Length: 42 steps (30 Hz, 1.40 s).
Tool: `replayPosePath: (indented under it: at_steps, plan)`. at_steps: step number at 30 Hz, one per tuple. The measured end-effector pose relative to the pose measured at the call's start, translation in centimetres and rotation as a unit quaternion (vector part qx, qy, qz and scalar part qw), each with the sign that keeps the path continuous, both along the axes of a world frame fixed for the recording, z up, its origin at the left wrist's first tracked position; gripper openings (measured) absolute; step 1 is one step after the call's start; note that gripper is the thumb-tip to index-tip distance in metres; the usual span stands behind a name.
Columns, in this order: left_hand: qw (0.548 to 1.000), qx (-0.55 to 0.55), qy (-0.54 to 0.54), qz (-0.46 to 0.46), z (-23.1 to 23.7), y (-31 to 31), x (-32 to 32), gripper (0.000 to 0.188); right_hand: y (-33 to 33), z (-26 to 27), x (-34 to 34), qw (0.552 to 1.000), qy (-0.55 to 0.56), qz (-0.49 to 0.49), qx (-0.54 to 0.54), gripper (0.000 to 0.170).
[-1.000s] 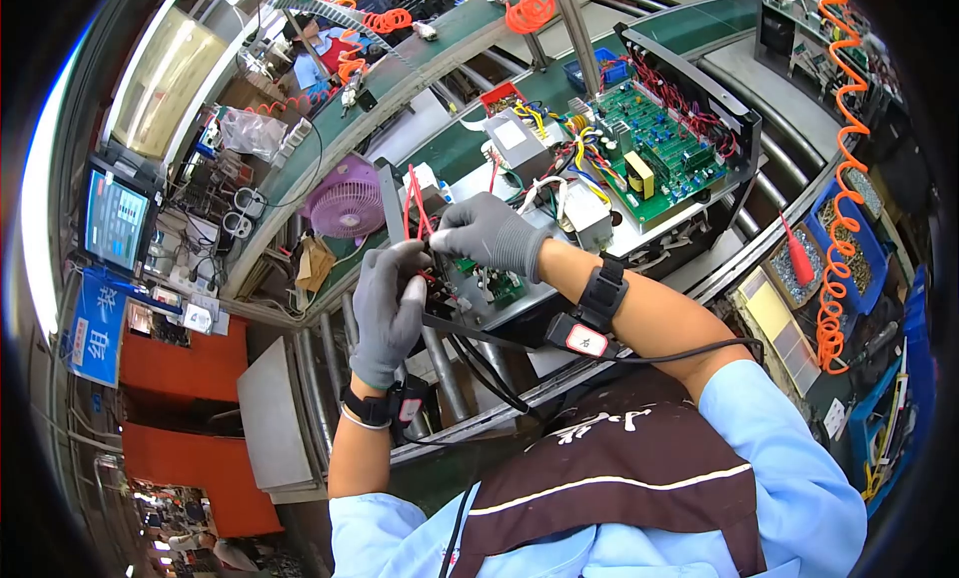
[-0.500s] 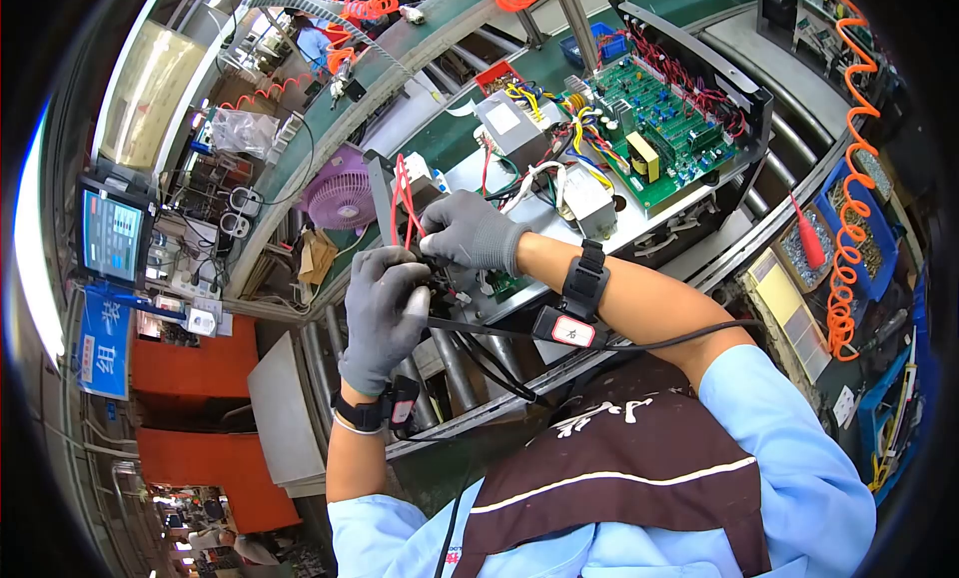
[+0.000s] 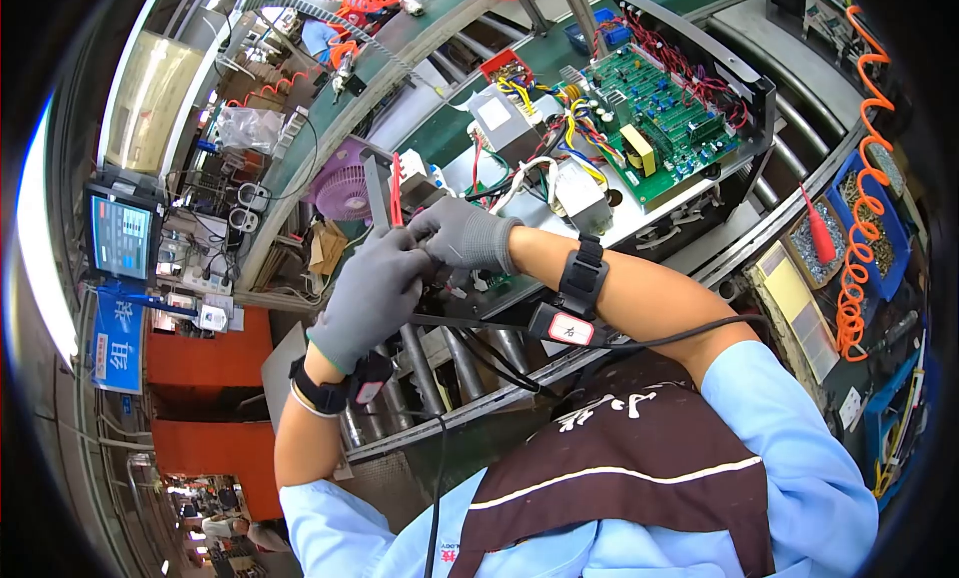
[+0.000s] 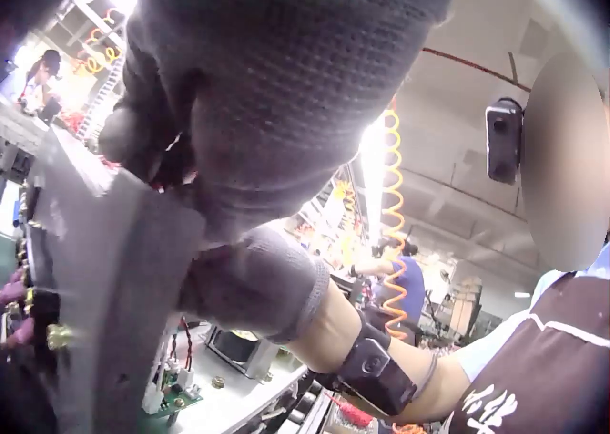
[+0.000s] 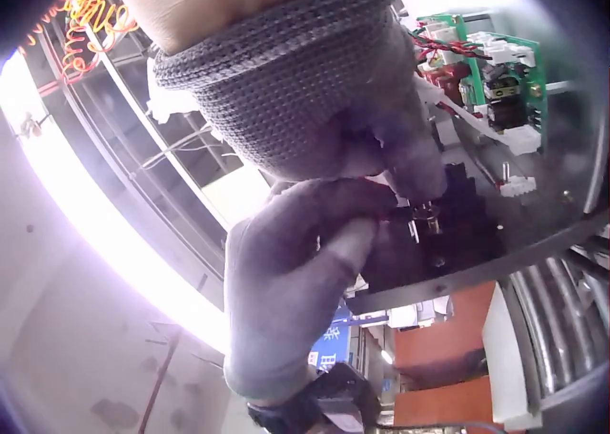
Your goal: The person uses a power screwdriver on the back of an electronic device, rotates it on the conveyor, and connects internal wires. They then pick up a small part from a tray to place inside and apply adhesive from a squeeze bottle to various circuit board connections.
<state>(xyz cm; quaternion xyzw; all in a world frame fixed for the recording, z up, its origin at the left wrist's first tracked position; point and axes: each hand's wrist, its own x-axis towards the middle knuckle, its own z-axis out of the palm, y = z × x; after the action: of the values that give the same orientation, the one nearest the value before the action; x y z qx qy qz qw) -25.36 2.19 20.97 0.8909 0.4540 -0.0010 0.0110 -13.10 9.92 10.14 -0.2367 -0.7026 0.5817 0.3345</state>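
Observation:
Both hands wear grey gloves and meet at the near left end of an open metal chassis, beside its upright end panel (image 3: 377, 193). Red wires (image 3: 396, 190) stand up from between their fingertips. The left hand (image 3: 368, 296) has thumb and fingers curled, pinching at the foot of the wires; in the right wrist view the left hand (image 5: 291, 277) is close to small metal terminals (image 5: 426, 224). Coming from the other side, the right hand (image 3: 462, 234) has curled fingers at the same wires. The gloves hide the wire ends and exact contact.
Farther along the chassis are a grey boxed part (image 3: 502, 120), coloured wires and a green circuit board (image 3: 664, 128). A purple fan (image 3: 342, 186) stands behind. Rollers (image 3: 465, 363) run below the hands. To the right are a red-handled screwdriver (image 3: 821, 236), a blue bin (image 3: 847, 193) and coiled orange hose.
The left hand has turned and moved up over the panel edge, its back now facing the head camera, and it touches the right hand. The red wires stand closer together and straighter.

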Motion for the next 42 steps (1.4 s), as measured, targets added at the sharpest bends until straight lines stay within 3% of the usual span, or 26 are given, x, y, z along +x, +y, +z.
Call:
replayPosePath:
  at_steps: [3, 7, 9, 13, 15, 19, 21, 22, 24, 26, 28, 32, 34, 36, 42]
  plan:
    - [0.987, -0.030, 0.157, 0.012, 0.2, 0.3, 1.1, 0.024, -0.2, -0.7, 0.0, 0.996, -0.034, -0.024, 0.084, 0.027]
    - [0.979, -0.020, 0.204, 0.019, 0.0, 0.3, 1.8, 0.024, -0.9, -0.9, 0.8, 0.999, 0.002, 0.006, 0.035, 0.027]
    - [0.965, -0.020, 0.259, 0.029, 0.0, 0.3, 2.2, 0.024, -1.4, -0.7, 1.4, 1.000, -0.015, 0.017, 0.017, 0.039]
    - [0.962, -0.004, 0.272, 0.022, -0.1, 0.1, 2.7, 0.021, -1.7, -0.7, 1.7, 0.999, -0.022, 0.022, 0.044, 0.043]
    - [0.956, -0.012, 0.292, -0.001, -0.2, 0.3, 2.3, 0.018, -2.2, -0.2, 2.2, 0.999, -0.043, 0.014, -0.002, 0.042]
    - [0.963, 0.001, 0.270, 0.000, 0.2, 0.4, 1.9, 0.017, -3.0, -1.2, 2.9, 0.995, 0.076, -0.001, -0.061, 0.033]
    - [0.973, -0.021, 0.230, 0.010, 1.2, 0.0, 1.9, 0.016, -3.5, -1.7, 4.2, 0.946, 0.223, 0.050, -0.230, 0.034]
    - [0.973, -0.021, 0.230, 0.009, 1.5, -0.1, 1.8, 0.016, -3.9, -1.5, 5.4, 0.946, 0.224, 0.049, -0.230, 0.034]
    - [0.995, -0.012, 0.097, 0.008, 1.9, -0.4, 1.5, 0.015, -5.2, -0.9, 8.8, 0.948, 0.218, 0.103, -0.206, 0.041]
    - [0.998, 0.007, 0.061, 0.020, 2.8, -0.8, 1.8, 0.016, -6.5, -1.3, 12.6, 0.966, 0.190, 0.105, -0.139, 0.038]
    - [0.998, 0.053, 0.009, 0.045, 4.0, -1.5, 2.0, 0.021, -7.8, -3.2, 17.0, 0.967, 0.159, 0.103, -0.172, 0.034]
    - [0.996, 0.059, 0.049, 0.046, 3.5, -2.1, 2.8, 0.022, -11.1, -6.6, 25.6, 0.967, 0.122, -0.029, -0.223, 0.040]
    - [0.994, 0.064, 0.081, 0.025, 2.0, -1.6, 2.5, 0.019, -13.4, -7.5, 28.8, 0.945, 0.134, -0.099, -0.283, 0.038]
    - [0.980, 0.036, 0.193, 0.014, 1.0, -1.6, 2.7, 0.018, -15.4, -8.7, 31.3, 0.935, 0.140, -0.152, -0.289, 0.037]
    - [0.964, 0.028, 0.264, 0.026, 1.3, -2.0, 3.5, 0.016, -18.8, -10.1, 34.7, 0.899, 0.171, -0.206, -0.348, 0.034]
